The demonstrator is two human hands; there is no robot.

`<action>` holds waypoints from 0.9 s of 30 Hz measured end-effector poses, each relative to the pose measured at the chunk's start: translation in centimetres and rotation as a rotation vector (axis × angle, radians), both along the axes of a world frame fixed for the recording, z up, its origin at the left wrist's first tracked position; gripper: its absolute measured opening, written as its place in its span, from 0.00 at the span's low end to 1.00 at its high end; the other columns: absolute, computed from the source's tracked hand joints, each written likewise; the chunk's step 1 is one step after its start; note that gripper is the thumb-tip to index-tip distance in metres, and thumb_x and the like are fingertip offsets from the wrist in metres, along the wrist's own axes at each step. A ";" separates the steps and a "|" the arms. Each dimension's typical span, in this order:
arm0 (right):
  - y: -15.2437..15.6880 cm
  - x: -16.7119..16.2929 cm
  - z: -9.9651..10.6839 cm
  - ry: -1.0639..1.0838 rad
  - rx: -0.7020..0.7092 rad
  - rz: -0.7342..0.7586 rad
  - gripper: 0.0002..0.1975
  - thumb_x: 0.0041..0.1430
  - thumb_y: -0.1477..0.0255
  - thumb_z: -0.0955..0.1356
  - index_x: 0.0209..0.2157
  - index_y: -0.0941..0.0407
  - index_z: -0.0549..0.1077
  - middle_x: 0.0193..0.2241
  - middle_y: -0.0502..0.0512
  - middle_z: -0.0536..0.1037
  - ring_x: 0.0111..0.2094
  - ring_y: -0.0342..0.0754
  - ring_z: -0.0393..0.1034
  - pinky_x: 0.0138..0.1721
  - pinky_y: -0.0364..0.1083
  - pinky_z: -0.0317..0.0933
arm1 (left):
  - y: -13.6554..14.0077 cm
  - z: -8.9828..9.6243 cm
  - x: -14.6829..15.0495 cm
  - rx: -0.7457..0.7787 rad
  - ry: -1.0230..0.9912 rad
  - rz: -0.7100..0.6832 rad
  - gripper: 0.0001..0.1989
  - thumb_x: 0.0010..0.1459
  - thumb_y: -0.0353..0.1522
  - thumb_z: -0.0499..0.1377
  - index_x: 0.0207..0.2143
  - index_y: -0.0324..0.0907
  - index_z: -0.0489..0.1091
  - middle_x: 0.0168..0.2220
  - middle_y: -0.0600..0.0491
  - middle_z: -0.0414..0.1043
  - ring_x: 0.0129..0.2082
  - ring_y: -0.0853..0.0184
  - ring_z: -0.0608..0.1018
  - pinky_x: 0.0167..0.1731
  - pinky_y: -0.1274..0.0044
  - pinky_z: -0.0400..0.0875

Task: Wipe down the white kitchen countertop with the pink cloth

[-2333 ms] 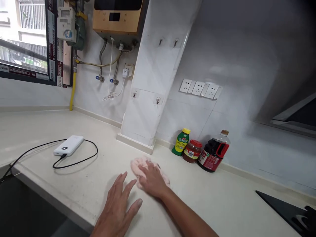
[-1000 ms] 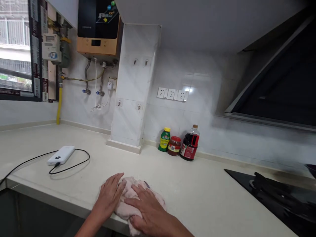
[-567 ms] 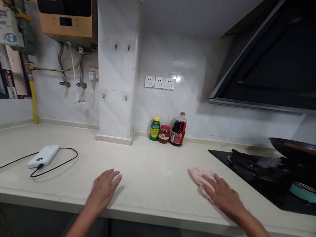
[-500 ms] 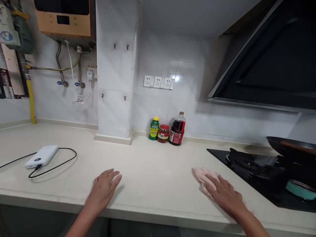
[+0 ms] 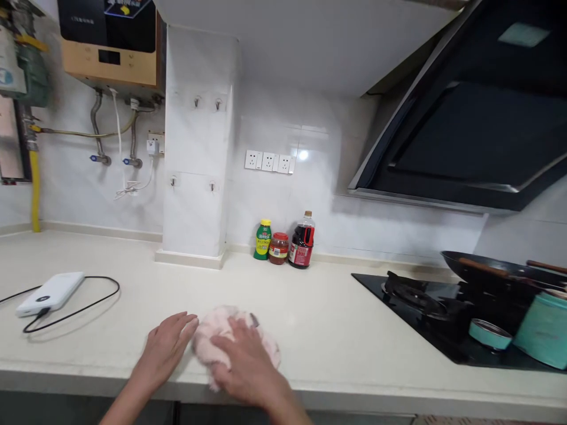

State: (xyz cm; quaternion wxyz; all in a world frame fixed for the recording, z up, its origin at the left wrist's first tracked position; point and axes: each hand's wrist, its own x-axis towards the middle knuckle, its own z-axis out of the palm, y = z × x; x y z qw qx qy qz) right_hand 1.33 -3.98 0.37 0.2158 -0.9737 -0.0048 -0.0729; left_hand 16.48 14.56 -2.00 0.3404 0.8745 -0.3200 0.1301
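Note:
My right hand (image 5: 248,361) presses down on a pale pink cloth (image 5: 209,341), which is bunched on the cream countertop (image 5: 345,348) near its front edge. The fingers spread over the cloth's top and cover part of it; some blur shows around them. Just to the left, my left hand (image 5: 166,349) is held with its fingers stretched out and nothing in them. Its fingertips come close to the cloth's left side; whether they touch it I cannot tell.
A white power bank (image 5: 52,293) with a black cable lies at left. Against the wall stand a green bottle (image 5: 263,241), a red-lidded jar (image 5: 279,249) and a dark sauce bottle (image 5: 302,242). At right are a gas stove (image 5: 416,319), a wok (image 5: 487,268) and a teal pot (image 5: 543,327).
My right hand has swept the cloth leftward across the counter, from beside the stove to beside my left hand. My left hand sits slightly lower and further left in view. The camera has shifted.

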 end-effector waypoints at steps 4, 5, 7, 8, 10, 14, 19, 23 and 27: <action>1.9 -2.0 -0.4 -0.120 0.073 0.133 0.28 0.60 0.56 0.68 0.62 0.38 0.64 0.72 0.52 0.51 0.72 0.56 0.42 0.69 0.62 0.35 | 0.0 -0.2 0.8 -0.065 -0.007 -0.008 0.26 0.63 0.49 0.45 0.47 0.47 0.76 0.53 0.52 0.79 0.57 0.59 0.76 0.61 0.64 0.66; 1.6 -2.6 -0.4 -0.123 0.065 0.124 0.29 0.59 0.56 0.69 0.62 0.37 0.64 0.71 0.52 0.52 0.71 0.55 0.44 0.69 0.61 0.37 | 0.0 -0.1 0.8 -0.070 -0.015 -0.013 0.26 0.63 0.50 0.45 0.45 0.47 0.76 0.51 0.52 0.79 0.56 0.59 0.77 0.60 0.65 0.67; 0.2 -3.7 -0.7 -0.105 0.033 0.073 0.31 0.58 0.54 0.69 0.63 0.35 0.62 0.71 0.51 0.52 0.71 0.54 0.45 0.69 0.61 0.39 | -0.1 0.3 0.7 -0.070 -0.023 -0.021 0.25 0.62 0.50 0.46 0.44 0.48 0.77 0.50 0.53 0.80 0.54 0.59 0.78 0.59 0.65 0.69; -0.7 -4.3 -0.9 -0.086 0.010 0.033 0.33 0.57 0.53 0.70 0.63 0.34 0.61 0.71 0.51 0.51 0.71 0.55 0.45 0.69 0.62 0.39 | -0.1 0.4 0.6 -0.065 -0.017 -0.018 0.25 0.62 0.51 0.46 0.44 0.48 0.77 0.50 0.53 0.80 0.54 0.58 0.78 0.58 0.65 0.69; -3.2 -6.1 -1.5 -0.028 -0.048 -0.080 0.36 0.55 0.53 0.71 0.65 0.34 0.59 0.72 0.50 0.49 0.71 0.57 0.43 0.69 0.63 0.41 | -0.1 0.5 0.4 -0.049 0.012 -0.014 0.26 0.62 0.52 0.46 0.44 0.48 0.77 0.51 0.52 0.80 0.54 0.57 0.78 0.58 0.64 0.69; -10.6 -11.8 -3.8 0.022 -0.183 -0.360 0.40 0.55 0.50 0.70 0.67 0.40 0.58 0.71 0.52 0.52 0.71 0.63 0.43 0.67 0.65 0.47 | 0.0 0.0 0.5 -0.017 0.038 -0.023 0.27 0.62 0.53 0.46 0.48 0.49 0.76 0.53 0.52 0.78 0.58 0.55 0.75 0.61 0.61 0.64; -21.4 -20.6 -7.4 -0.189 -0.276 -0.660 0.39 0.56 0.43 0.65 0.64 0.45 0.65 0.67 0.54 0.61 0.69 0.64 0.51 0.64 0.65 0.55 | 0.0 -0.2 0.2 0.044 0.029 -0.014 0.28 0.64 0.52 0.45 0.51 0.50 0.75 0.56 0.51 0.76 0.60 0.55 0.72 0.61 0.60 0.62; -24.4 -22.7 -8.8 -0.282 -0.308 -0.712 0.32 0.61 0.47 0.59 0.60 0.47 0.70 0.63 0.54 0.68 0.68 0.63 0.54 0.64 0.64 0.55 | -0.2 0.2 -0.3 0.083 0.042 0.001 0.27 0.65 0.52 0.45 0.52 0.51 0.74 0.58 0.51 0.74 0.62 0.54 0.70 0.60 0.60 0.60; -20.6 -18.8 -9.4 -0.395 -0.449 -0.710 0.26 0.67 0.54 0.56 0.57 0.47 0.74 0.61 0.54 0.71 0.67 0.65 0.55 0.60 0.68 0.58 | -0.3 0.1 -0.4 0.097 0.017 -0.011 0.27 0.65 0.52 0.46 0.52 0.50 0.75 0.58 0.50 0.74 0.61 0.54 0.70 0.59 0.60 0.61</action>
